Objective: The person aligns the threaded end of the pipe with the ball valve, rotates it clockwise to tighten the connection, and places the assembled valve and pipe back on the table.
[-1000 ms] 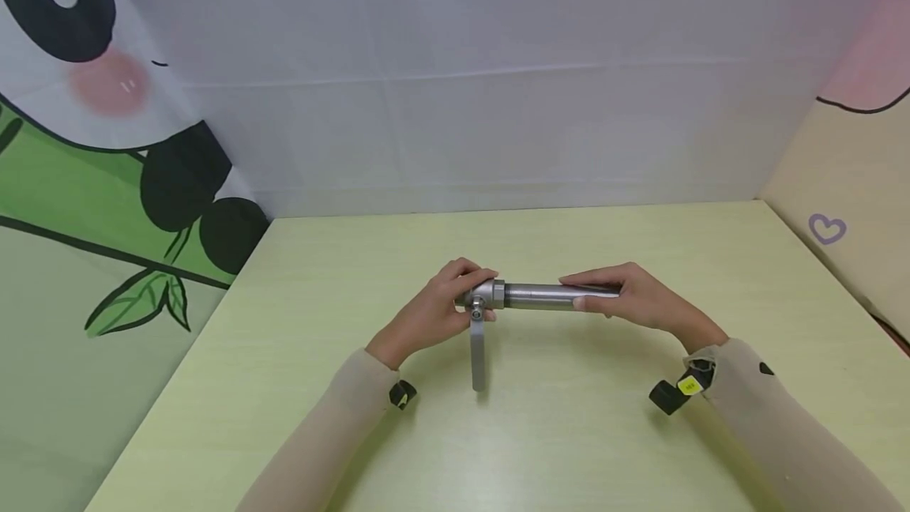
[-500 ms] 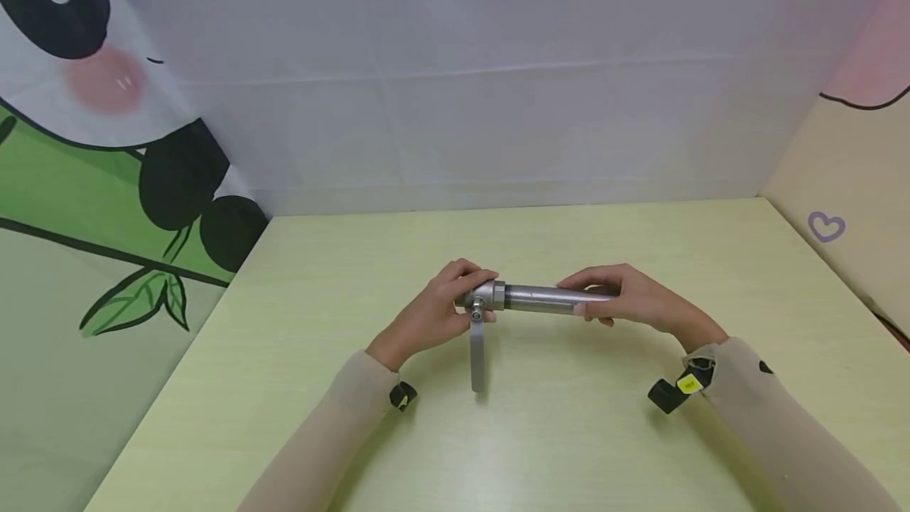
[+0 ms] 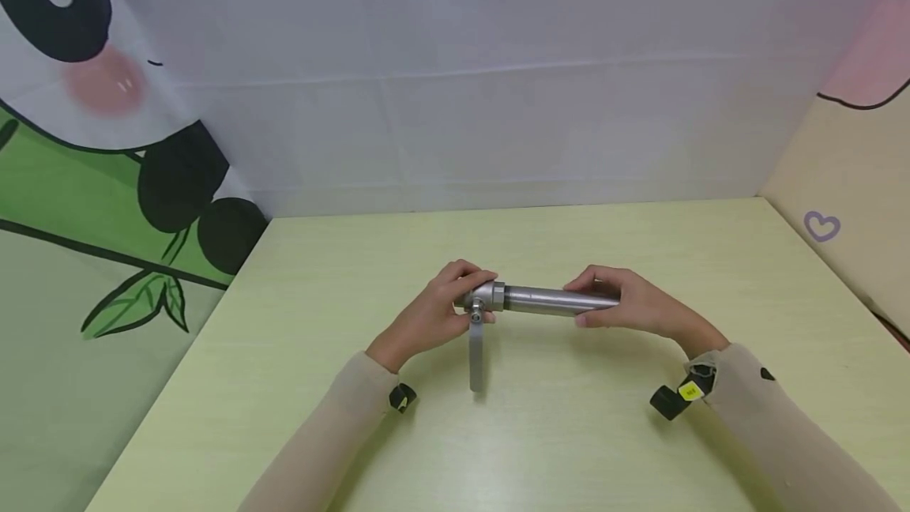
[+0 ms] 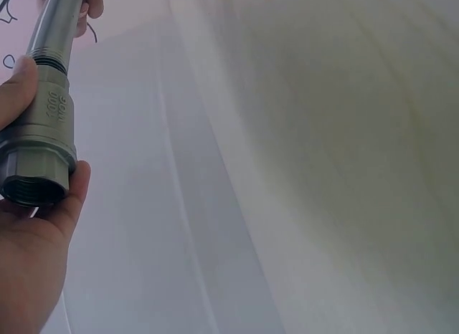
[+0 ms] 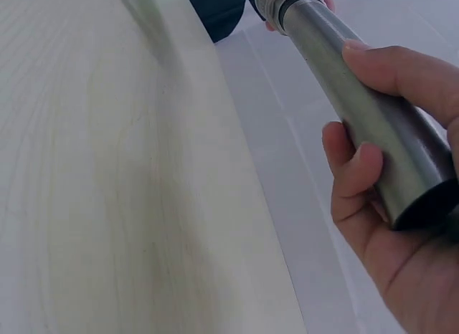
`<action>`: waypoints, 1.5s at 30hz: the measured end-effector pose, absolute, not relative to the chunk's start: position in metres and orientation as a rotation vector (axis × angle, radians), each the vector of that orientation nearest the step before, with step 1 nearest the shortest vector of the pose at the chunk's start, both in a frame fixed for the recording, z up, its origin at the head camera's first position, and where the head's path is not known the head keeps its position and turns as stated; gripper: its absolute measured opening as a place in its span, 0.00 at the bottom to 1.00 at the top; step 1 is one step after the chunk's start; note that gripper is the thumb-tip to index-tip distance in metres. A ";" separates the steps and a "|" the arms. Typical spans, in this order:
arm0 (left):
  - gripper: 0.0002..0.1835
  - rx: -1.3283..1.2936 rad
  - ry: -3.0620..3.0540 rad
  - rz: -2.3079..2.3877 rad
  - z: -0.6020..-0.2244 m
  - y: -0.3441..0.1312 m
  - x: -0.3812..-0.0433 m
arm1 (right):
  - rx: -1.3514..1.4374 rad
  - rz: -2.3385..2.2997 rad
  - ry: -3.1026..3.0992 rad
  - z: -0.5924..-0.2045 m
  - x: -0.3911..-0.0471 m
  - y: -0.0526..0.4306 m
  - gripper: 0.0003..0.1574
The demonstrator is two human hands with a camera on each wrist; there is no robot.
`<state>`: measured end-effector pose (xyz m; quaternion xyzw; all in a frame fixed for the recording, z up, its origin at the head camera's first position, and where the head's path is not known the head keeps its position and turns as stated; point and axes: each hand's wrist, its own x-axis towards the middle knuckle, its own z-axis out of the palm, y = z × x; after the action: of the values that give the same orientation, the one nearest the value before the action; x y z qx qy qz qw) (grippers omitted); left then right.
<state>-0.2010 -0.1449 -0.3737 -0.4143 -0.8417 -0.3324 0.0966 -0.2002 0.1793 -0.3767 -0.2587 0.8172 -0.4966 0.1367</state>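
A ball valve (image 3: 486, 291) of silvery metal is in my left hand (image 3: 434, 314), its grey lever (image 3: 476, 358) pointing down toward my side of the table. In the left wrist view, thumb and fingers grip the valve body (image 4: 46, 119), marked "1000 WOG", and its open hexagonal end faces the camera. A smooth metal pipe (image 3: 540, 299) runs from the valve's other end, with a few threads showing at the joint. Near the pipe's free end, my right hand (image 3: 633, 303) holds it. The right wrist view shows the thumb on one side of the pipe (image 5: 373, 105) and curled fingers on the other.
Beneath both hands lies a pale wooden tabletop (image 3: 498, 449). A light grey cloth wall (image 3: 455, 101) stands along its back edge, with printed cartoon panels at left and right. Black wrist cameras (image 3: 668, 401) jut from the sleeves.
My right hand's fingers have shifted round the pipe, from lying along it to a more bent hold. The pipe's right end has dipped slightly in view. My left hand and the valve stay nearly still.
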 end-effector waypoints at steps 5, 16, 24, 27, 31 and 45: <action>0.27 -1.215 -2.489 -0.988 -0.374 -0.140 -0.201 | -0.763 -1.450 2.457 -0.379 -0.202 0.184 0.24; 0.26 -1.188 -2.473 -0.972 -0.376 -0.131 -0.202 | -0.661 -1.421 2.462 -0.381 -0.207 0.194 0.26; 0.26 -1.175 -2.476 -0.981 -0.380 -0.129 -0.202 | -0.623 -1.427 2.422 -0.380 -0.209 0.196 0.21; 0.27 -1.176 -2.473 -0.985 -0.381 -0.129 -0.202 | -0.649 -1.425 2.379 -0.379 -0.211 0.197 0.19; 0.27 -1.187 -2.465 -0.988 -0.382 -0.128 -0.203 | -0.691 -1.441 2.295 -0.378 -0.211 0.195 0.19; 0.27 -1.210 -2.448 -0.977 -0.385 -0.129 -0.203 | -0.729 -1.419 2.273 -0.382 -0.210 0.196 0.25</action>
<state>-0.2030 -0.1291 -0.3848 -0.4143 -0.8379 -0.3343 0.1205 -0.2100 0.1957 -0.3815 -0.2583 0.8049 -0.5026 0.1812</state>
